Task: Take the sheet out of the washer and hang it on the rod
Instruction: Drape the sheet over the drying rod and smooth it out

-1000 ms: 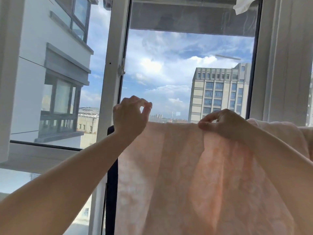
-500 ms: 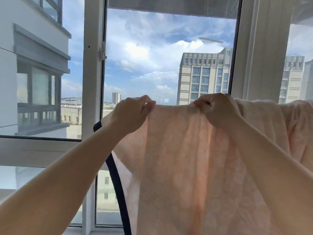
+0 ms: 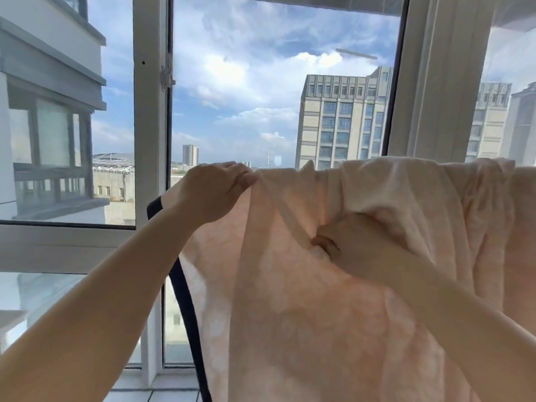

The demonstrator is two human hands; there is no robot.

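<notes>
A pale pink patterned sheet (image 3: pixel 304 314) with a dark navy border (image 3: pixel 185 300) hangs draped in front of the window, its top edge running across at mid height. The rod under it is hidden by the cloth. My left hand (image 3: pixel 214 191) pinches the sheet's top edge near its left end. My right hand (image 3: pixel 336 242) is lower and to the right, blurred, its fingers closed on a bunched fold of the sheet. Further right the sheet lies crumpled over the top.
A white window frame post (image 3: pixel 149 111) stands just left of the sheet, with a wider white frame (image 3: pixel 435 82) at the right. A tiled sill (image 3: pixel 162 387) lies below. Buildings and sky show through the glass.
My right hand left the sheet's top edge and dropped down to grip a fold lower. My left hand stays pinched on the top edge. The view tilted down a little.
</notes>
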